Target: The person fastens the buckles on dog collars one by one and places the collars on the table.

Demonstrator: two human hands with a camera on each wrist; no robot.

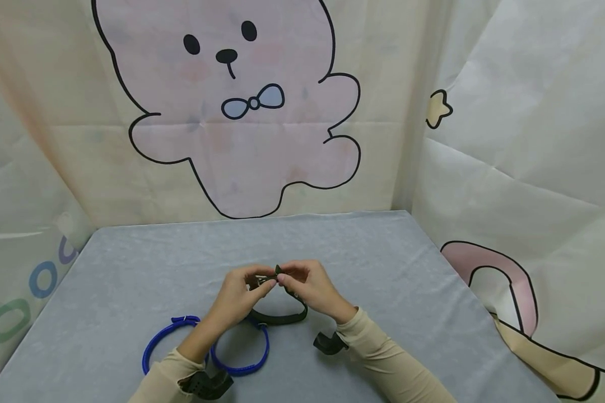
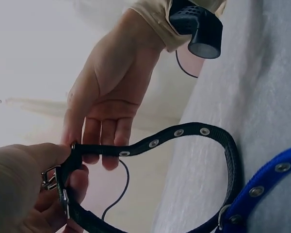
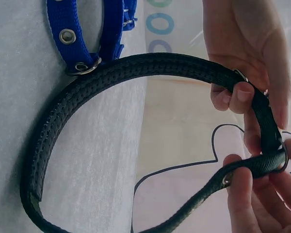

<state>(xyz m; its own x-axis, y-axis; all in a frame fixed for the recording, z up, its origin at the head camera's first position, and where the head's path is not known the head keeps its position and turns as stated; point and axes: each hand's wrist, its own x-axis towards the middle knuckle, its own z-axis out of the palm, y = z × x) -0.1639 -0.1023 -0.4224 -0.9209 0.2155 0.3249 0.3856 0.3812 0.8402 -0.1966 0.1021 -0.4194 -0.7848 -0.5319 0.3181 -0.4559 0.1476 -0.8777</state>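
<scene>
Both hands hold a dark green, nearly black collar whose strap is bent into a loop. My left hand grips its buckle end, the metal buckle showing beside the fingers in the left wrist view. With thumb and fingers, my right hand pinches the strap's other end, right at the buckle. Metal-ringed holes run along the strap on the right hand's side. The lower part of the loop has a stitched padded lining and hangs close over the table.
Two blue collars lie on the grey cloth-covered table: one blue collar partly behind the left forearm, another blue collar just under the dark loop. Printed curtains stand at the back and sides. Each wrist wears a black camera.
</scene>
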